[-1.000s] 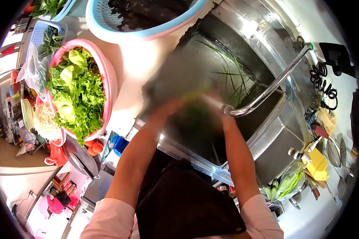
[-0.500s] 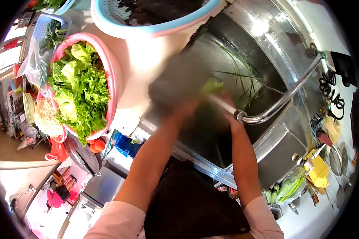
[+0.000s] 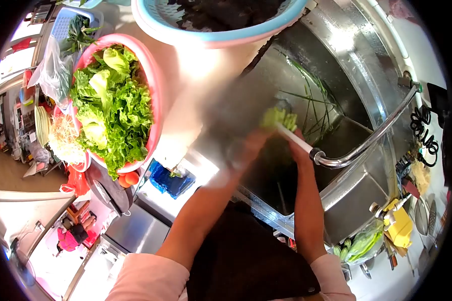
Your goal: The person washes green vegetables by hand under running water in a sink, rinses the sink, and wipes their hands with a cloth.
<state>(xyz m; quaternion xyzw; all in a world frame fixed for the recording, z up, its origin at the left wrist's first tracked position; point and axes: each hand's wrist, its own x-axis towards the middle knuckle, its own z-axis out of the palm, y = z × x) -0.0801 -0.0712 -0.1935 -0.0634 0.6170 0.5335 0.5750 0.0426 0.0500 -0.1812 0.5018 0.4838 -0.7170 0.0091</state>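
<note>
A bunch of light green stalks (image 3: 280, 118) is under the white faucet spout (image 3: 295, 138), cut ends uppermost, above the steel sink. My left hand (image 3: 257, 141) is closed around its left side, though a grey smear on the view blurs the fingers. On the other side my right hand (image 3: 300, 148) is closed against the bunch, partly behind the spout. The bunch's lower part is dark and hard to make out. Long thin green leaves (image 3: 311, 103) lie loose in the sink basin (image 3: 291, 70).
A pink basin (image 3: 156, 100) of lettuce (image 3: 113, 110) stands on the left counter. At the back, a blue colander (image 3: 211, 37) holds dark, wet-looking leaves. The curved metal faucet pipe (image 3: 376, 135) crosses from the right wall. Bagged greens (image 3: 364, 243) sit at lower right.
The view has shifted a little, so the surroundings appear further right. The stalks' cut ends show more clearly beside the spout; both hands stay at the bunch.
</note>
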